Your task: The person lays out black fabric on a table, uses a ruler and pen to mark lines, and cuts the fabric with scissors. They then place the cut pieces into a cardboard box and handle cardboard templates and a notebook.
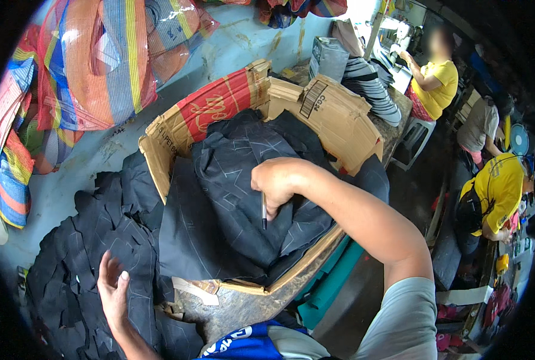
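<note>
Gripping pen [264, 211], right hand [277, 183] fisted

Box walls [165, 135] hem in dark fabric [231, 198] w/ flaps up; open from above; striped bags [93, 66] crowd left.

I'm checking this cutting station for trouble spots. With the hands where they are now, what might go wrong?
1. The right hand holds a pen tip-down on the dark fabric piled loosely in the cardboard box; the soft pile may give and skew a line.
2. The left hand rests on the stack of cut dark pieces, which looks uneven and might slide.
3. The box's torn walls lean outward, so fabric may spill.
</note>
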A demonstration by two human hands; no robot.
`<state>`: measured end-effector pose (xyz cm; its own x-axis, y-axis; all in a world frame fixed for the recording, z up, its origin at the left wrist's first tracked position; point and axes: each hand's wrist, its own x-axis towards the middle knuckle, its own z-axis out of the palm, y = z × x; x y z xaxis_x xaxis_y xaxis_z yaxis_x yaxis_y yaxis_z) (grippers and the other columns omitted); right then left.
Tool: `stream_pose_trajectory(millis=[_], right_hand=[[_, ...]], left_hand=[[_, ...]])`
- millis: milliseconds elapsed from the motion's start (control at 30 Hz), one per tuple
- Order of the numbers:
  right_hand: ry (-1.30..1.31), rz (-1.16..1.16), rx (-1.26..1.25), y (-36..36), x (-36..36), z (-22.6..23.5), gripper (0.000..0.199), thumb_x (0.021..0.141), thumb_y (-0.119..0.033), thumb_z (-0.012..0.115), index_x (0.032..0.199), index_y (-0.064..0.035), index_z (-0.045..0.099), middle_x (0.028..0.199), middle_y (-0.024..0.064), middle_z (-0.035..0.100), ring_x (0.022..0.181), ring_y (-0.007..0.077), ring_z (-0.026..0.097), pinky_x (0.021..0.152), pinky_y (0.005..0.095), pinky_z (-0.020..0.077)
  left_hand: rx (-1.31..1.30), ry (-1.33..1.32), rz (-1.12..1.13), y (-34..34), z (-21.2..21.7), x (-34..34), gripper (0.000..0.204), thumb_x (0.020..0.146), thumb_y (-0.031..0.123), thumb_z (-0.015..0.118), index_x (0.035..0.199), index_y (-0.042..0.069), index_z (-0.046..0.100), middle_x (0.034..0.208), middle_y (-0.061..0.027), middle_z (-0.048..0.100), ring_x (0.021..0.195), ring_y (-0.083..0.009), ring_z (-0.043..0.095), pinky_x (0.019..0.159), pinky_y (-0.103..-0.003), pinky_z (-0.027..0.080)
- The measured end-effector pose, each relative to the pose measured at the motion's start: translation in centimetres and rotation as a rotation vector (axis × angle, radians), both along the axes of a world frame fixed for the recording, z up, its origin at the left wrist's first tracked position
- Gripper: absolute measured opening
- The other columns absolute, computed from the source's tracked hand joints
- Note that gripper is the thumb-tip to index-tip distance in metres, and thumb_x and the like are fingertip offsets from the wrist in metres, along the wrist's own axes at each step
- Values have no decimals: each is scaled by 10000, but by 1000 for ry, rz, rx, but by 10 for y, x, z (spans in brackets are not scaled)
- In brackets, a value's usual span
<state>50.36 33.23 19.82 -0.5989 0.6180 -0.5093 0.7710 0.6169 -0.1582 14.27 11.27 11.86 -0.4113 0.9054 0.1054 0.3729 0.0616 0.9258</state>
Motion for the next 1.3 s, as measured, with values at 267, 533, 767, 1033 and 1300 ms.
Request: stream_pose_trajectory(millis=[267,533,767,1033,1300], right_hand=[[1020,-255,-448,-18,-17,82,256,801,-175,657,921,36,576,811,115,645,660,169,634,474,312,557],[1151,178,-671,-34,-53,97,417,830,-279,646,1073,49,557,845,133,640,592,137,636,500,237,513],[367,-422,-84,33,-24,28,580,607,-534,779,861,-28,654,697,83,588,575,179,568,421,314,468],[727,-662,-206,24,-60,-30,809,602,-368,839,1129,124,470,768,105,594,587,148,568,464,253,446],[1445,-650,-181,35,-59,-13,373,732,50,634,1083,1,517,752,4,515,585,86,512,450,218,465]], left_hand=[[240,-414,-217,55,73,130,1361,356,613,831,1407,11,209,1237,-128,487,1065,-195,511,879,-304,418],[513,-422,-111,80,73,125,324,852,73,585,1148,-15,486,1007,-91,609,902,-153,601,800,-268,471],[458,-691,-2,61,49,60,204,834,63,581,1028,4,555,925,-70,639,800,-144,622,726,-280,511],[413,-731,2,48,28,30,296,835,79,607,1104,-25,544,1039,-99,629,909,-169,614,816,-288,484],[366,-979,-172,36,42,22,366,898,130,538,1204,-47,445,1152,-155,565,985,-249,609,847,-398,519]])
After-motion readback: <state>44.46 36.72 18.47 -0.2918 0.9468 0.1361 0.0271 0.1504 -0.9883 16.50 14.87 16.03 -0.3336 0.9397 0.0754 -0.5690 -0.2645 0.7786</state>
